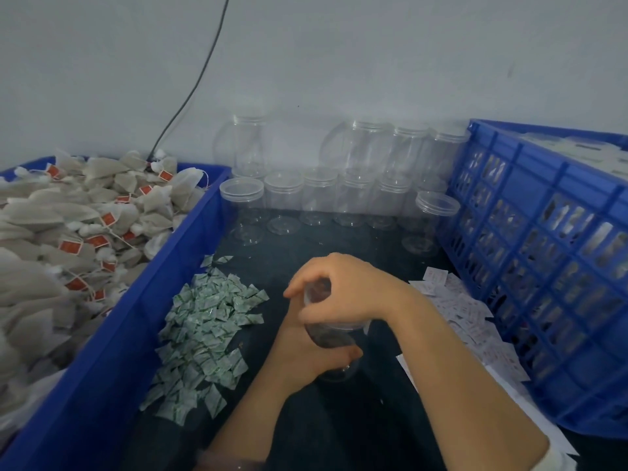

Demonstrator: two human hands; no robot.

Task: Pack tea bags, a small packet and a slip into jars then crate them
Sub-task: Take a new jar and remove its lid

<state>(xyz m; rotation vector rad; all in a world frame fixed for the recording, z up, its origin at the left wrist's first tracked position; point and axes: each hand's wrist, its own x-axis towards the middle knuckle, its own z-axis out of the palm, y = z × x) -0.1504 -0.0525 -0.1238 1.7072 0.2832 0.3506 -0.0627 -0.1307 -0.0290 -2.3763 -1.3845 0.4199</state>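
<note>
The jar (pixel 328 336), of clear plastic with something dark inside, was in our hands over the dark table (pixel 339 419), between the heap of small packets (pixel 207 321) and the slips (pixel 465 311). Our left hand (pixel 306 351) gripped its round body, fingers and thumb curled around it. Our right hand (pixel 343 287) lay over its mouth with bent fingers, and we could not tell if it pinched something or only pressed. We judged that filling was in hand, not yet crating. The next move probably called for one crinkled green-and-white packet or one flat paper slip, both thin and easy to take double. The tea bags (pixel 68 226), soft gauze pouches with red tags on strings, filled the blue bin (pixel 136 317). The empty jars (pixel 319 195) stood behind, and the latticed crate (pixel 543 266) at right.
</note>
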